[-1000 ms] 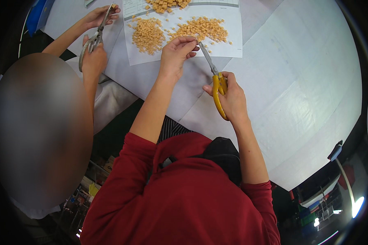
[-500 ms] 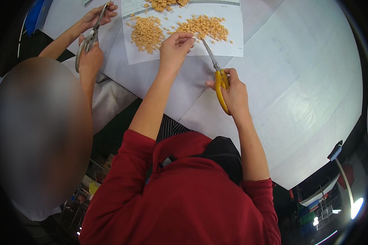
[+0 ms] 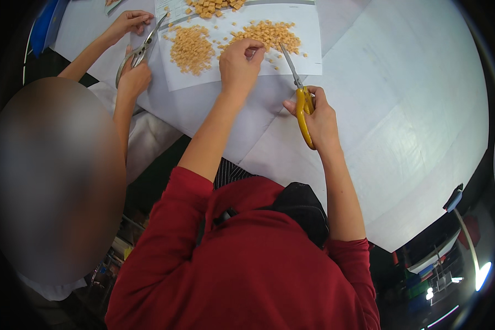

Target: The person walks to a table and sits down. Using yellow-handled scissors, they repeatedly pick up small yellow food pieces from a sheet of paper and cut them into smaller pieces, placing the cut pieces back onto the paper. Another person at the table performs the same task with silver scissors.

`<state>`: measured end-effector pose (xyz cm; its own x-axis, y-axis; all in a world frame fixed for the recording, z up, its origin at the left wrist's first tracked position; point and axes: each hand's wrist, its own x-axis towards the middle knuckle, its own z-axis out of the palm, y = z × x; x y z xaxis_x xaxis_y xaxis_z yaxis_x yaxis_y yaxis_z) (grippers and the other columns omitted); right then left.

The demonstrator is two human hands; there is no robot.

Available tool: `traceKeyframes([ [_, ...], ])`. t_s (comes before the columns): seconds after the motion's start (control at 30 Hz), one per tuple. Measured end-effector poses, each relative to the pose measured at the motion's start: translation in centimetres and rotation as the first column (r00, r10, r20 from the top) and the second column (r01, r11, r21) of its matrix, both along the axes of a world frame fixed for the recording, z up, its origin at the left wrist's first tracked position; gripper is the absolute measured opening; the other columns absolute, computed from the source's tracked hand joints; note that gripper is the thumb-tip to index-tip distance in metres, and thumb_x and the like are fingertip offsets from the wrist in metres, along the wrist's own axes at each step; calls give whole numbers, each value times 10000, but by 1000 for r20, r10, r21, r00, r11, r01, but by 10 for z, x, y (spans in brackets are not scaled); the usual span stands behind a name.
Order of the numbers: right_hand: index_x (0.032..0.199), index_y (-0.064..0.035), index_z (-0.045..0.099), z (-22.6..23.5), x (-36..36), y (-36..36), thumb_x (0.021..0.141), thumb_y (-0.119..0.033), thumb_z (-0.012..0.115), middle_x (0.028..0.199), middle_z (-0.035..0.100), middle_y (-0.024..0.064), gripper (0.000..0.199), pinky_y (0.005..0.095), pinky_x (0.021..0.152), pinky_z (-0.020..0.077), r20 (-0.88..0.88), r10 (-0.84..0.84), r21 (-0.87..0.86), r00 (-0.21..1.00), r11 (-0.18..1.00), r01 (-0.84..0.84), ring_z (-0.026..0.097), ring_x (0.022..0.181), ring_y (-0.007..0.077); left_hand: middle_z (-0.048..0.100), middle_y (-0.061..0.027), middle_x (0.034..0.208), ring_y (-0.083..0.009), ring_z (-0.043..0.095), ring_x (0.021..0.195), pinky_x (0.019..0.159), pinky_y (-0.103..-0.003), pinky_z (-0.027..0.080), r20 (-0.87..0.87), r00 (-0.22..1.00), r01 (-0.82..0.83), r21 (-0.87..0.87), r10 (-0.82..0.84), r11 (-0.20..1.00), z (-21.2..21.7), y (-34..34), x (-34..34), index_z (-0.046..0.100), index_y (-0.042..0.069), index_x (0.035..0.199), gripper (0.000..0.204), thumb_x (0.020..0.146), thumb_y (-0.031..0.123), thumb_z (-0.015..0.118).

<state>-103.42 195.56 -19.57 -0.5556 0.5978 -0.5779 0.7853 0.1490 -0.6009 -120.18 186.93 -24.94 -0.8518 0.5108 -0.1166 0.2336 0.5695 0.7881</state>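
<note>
My left hand (image 3: 241,61) rests on a white paper sheet (image 3: 308,60), fingertips bunched at the edge of a pile of small orange cubes (image 3: 267,34). Whether they pinch a piece is hidden. My right hand (image 3: 316,118) grips yellow-handled scissors (image 3: 301,104), whose metal blades point up toward the pile and end just right of my left fingers. A second pile of orange cubes (image 3: 191,48) lies to the left on the same sheet, and a third pile (image 3: 212,6) sits at the top edge.
A co-worker on the left holds grey metal scissors (image 3: 140,49) in both hands beside the sheet. The white table (image 3: 412,126) stretches to the right. A blue object (image 3: 41,27) lies at the upper left corner.
My hands have edged slightly up toward the pile, scissors still in the right. The co-worker's scissors have shifted a little to the right.
</note>
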Motion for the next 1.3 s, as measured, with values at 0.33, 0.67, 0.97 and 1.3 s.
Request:
traceKeyframes([
  [0.33, 1191, 7, 499, 7, 0, -20, 768, -464, 775, 923, 655, 181, 691, 344, 771, 503, -93, 60, -38, 994, 997, -63, 648, 843, 265, 697, -73, 950, -173, 684, 845, 733, -256, 509, 785, 619, -378, 290, 7, 879, 18, -15, -12, 661, 9, 1053, 209, 868, 102, 689],
  [0.67, 1167, 5, 510, 16, -6, -22, 760, -476, 773, 930, 666, 218, 683, 378, 766, 515, -55, 108, 26, 993, 994, -107, 668, 864, 324, 697, -113, 943, -190, 698, 822, 722, -255, 536, 751, 660, -367, 311, 10, 876, 20, -21, -5, 652, -27, 1051, 186, 877, 39, 652],
  [0.97, 1118, 6, 538, 5, -5, -21, 741, -463, 796, 817, 659, 179, 654, 357, 681, 505, -45, 102, 14, 994, 995, -102, 656, 743, 279, 680, -116, 981, -194, 679, 880, 790, -282, 531, 752, 659, -325, 279, 5, 904, 14, -24, -9, 628, -26, 1088, 236, 874, 66, 673],
  [1.3, 1114, 3, 536, -2, -8, -18, 739, -456, 801, 759, 645, 144, 650, 337, 623, 481, -11, 57, 3, 998, 998, -57, 620, 659, 237, 665, -106, 1028, -179, 647, 935, 832, -299, 529, 871, 491, -427, 253, -13, 868, 4, -22, -15, 611, -17, 1164, 295, 889, 83, 646],
])
